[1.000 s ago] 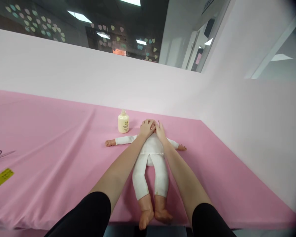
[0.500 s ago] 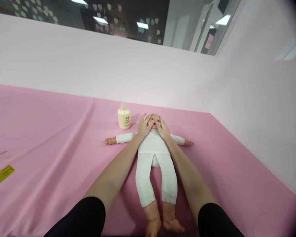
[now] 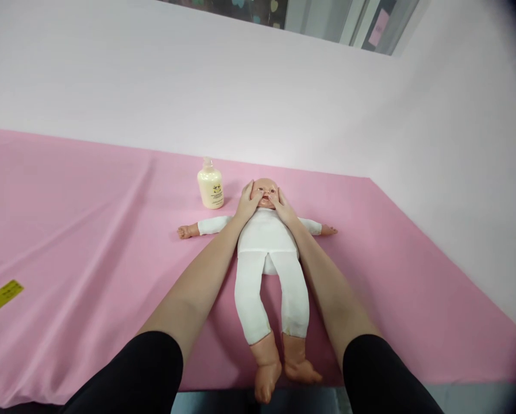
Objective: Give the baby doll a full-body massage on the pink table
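A baby doll [image 3: 266,236] in a white suit lies on its back, arms out to the sides, feet toward me. My left hand [image 3: 247,202] rests along one side of its head, fingers stretched out and thumb on the cheek near the mouth. On the other side, my right hand [image 3: 282,207] lies the same way, its thumb beside the nose and mouth. Both hands touch the face, and the eyes and mouth show between the thumbs. A pump bottle [image 3: 211,187] of pale yellow liquid stands upright just left of the doll's head.
Pink cloth [image 3: 111,218] covers the table, with creases on the left. A yellow label strip [image 3: 2,299] lies at the far left. Behind and to the right rises a white wall [image 3: 197,92], with a window [image 3: 318,20] above. The table's front edge runs under the doll's feet.
My view has tilted down, so the table's front edge now shows. The thumbs have slid outward from the doll's mouth across the cheeks. My left fingers lie closer together along the head.
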`<state>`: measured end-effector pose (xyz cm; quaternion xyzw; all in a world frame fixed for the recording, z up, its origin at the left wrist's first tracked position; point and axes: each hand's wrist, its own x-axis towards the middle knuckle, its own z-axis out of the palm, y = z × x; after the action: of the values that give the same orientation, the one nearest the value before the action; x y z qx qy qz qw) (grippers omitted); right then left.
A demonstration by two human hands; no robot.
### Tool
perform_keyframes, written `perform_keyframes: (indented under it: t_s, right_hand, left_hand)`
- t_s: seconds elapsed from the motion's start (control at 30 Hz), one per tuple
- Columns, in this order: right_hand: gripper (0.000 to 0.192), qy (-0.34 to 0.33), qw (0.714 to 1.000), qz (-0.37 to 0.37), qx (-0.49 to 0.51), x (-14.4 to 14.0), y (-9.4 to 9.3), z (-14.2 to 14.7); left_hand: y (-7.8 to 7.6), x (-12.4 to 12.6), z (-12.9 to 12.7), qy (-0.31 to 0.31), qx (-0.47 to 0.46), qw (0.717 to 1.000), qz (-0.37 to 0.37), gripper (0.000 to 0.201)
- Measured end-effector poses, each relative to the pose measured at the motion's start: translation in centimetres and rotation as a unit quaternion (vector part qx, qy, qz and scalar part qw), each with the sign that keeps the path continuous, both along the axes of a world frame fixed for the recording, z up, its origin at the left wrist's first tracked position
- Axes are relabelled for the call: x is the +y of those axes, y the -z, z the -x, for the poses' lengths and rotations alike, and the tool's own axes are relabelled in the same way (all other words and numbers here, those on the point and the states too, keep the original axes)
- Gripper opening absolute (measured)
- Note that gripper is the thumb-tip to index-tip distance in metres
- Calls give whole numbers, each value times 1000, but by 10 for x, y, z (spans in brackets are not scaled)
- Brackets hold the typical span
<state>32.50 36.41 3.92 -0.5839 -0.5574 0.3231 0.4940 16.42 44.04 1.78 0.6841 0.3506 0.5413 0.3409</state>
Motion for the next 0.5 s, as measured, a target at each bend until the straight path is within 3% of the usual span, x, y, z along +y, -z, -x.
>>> perform_keyframes:
  t_s: [0.13,0.23,0.33,0.5]
  right_hand:
    - [97,-47,988,-118,-87,-4,-4,0]
    - [89,-67,974,-169,-132,-5,-8,1]
    - [90,-61,981,-146,-114,-5,-9,2]
    - [106,-15,1000,-19,-9,-3,-6,1]
  left_hand:
    - [-9,-6,2,24,48,989,-136,53]
    - [-13,-9,4,29,66,983,-168,50]
    - [-12,-8,4,29,52,990,-129,54]
    - [-3,-3,2,2,12,1000,16,73]
